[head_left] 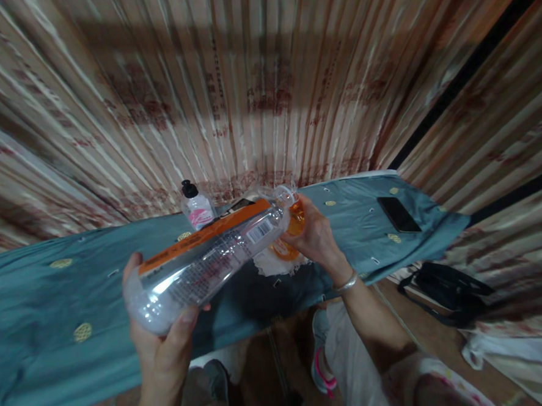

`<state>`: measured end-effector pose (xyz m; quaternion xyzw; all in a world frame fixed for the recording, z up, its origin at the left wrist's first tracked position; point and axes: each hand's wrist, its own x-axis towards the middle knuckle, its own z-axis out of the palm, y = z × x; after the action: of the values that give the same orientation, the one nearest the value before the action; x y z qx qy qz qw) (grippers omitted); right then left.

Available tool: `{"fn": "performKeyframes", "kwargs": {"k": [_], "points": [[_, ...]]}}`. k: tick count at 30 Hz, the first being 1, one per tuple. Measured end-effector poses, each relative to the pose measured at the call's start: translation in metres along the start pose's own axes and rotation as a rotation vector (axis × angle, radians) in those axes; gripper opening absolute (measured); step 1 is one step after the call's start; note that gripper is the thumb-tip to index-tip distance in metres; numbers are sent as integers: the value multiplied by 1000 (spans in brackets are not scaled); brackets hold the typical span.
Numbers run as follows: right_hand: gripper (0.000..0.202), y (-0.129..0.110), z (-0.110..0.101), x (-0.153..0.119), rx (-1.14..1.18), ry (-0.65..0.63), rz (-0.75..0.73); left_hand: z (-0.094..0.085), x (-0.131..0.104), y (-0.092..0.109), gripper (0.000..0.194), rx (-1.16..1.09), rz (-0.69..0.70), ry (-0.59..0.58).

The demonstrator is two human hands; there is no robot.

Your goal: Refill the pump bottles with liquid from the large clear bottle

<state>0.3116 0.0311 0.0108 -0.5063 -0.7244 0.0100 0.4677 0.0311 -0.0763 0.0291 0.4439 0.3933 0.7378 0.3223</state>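
Observation:
My left hand (162, 338) is closed around the base of a large clear bottle (210, 262) with an orange and grey label. The bottle lies tilted, its neck up toward the right. At that neck, my right hand (316, 231) is wrapped round a small clear container of orange liquid (296, 217). The two mouths are close together; whether they touch is unclear. Below them, a white lacy cloth (279, 265) with something orange on it lies on the teal cloth surface (241, 315). A clear bottle with a black top and pink label (198, 206) stands behind the large bottle.
A black phone (399, 214) lies at the right end of the teal surface. On the floor to the right is a black bag (446, 290). Pleated patterned curtains (264, 93) hang behind, with dark poles (465, 75) at the right. My legs and shoes are below the surface.

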Motion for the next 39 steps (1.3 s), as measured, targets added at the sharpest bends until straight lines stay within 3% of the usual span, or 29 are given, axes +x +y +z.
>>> {"fn": "performKeyframes", "kwargs": {"k": [20,39], "points": [[74,-2,-1,1,17,0,10,4,-1,6,105,44,-41,36],[76,-2,-1,1,8,2,9,15,-2,14,95,22,-24,40]]}}
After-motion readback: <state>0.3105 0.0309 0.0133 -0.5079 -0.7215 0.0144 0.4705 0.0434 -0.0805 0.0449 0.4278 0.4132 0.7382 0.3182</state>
